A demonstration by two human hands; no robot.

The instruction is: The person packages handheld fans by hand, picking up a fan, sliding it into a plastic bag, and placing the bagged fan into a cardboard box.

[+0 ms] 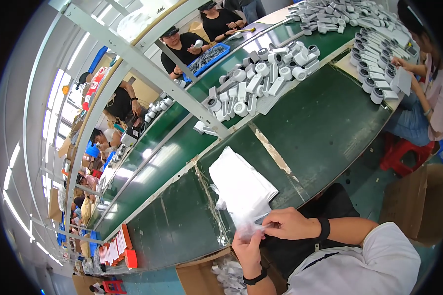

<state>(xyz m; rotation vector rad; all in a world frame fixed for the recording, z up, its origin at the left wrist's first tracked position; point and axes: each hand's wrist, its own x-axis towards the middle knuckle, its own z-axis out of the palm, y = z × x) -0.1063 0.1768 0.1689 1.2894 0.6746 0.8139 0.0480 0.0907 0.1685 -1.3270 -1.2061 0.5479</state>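
A thin clear plastic bag [249, 226] is pinched between my two hands at the near edge of the green worktable. My left hand [248, 252] grips its lower end with thumb and fingers together. From the right, my right hand [291, 223] pinches the bag's edge. Just beyond the hands, a stack of flat white plastic bags [239, 179] lies on the table, partly fanned out. Whether anything is inside the held bag cannot be made out.
White handheld devices with round heads [256, 81] are heaped across the belt side. A metal shelf post [182, 96] rises left of them. A cardboard box [199, 278] of wrapped pieces stands below. At right, a co-worker [430, 93] sits beside rows of devices and a red stool [403, 152].
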